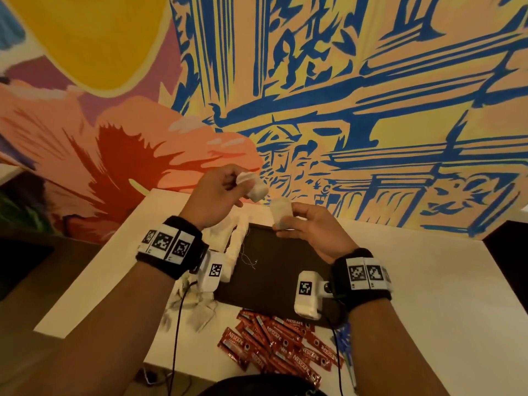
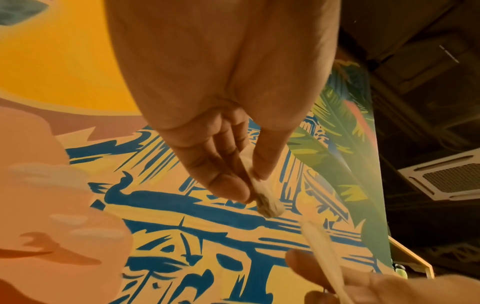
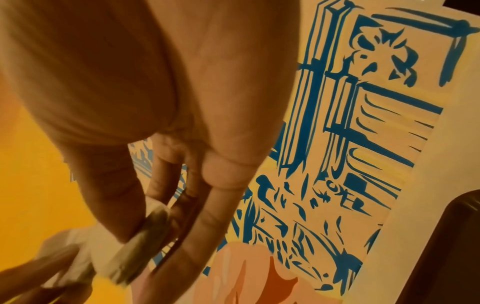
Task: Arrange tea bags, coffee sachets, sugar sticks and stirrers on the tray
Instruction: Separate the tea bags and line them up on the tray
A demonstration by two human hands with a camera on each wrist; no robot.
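Observation:
Both hands are raised above the far edge of the dark tray [image 1: 285,270]. My left hand [image 1: 220,192] pinches a white tea bag [image 1: 254,187] between thumb and fingers; the left wrist view shows that tea bag [image 2: 262,197] hanging from the fingertips. My right hand [image 1: 308,224] grips another white tea bag [image 1: 281,214], seen in the right wrist view as a flat tea bag [image 3: 140,244] under the thumb. A row of tea bags [image 1: 237,241] lies along the tray's left side. Red coffee sachets [image 1: 280,344] are heaped on the table in front of the tray.
Loose tea bags [image 1: 197,307] lie on the white table [image 1: 428,295] left of the tray. Thin strings [image 1: 247,258] trail on the tray. Blue and white sticks [image 1: 345,344] sit right of the sachets. A painted wall [image 1: 343,110] rises just behind the table.

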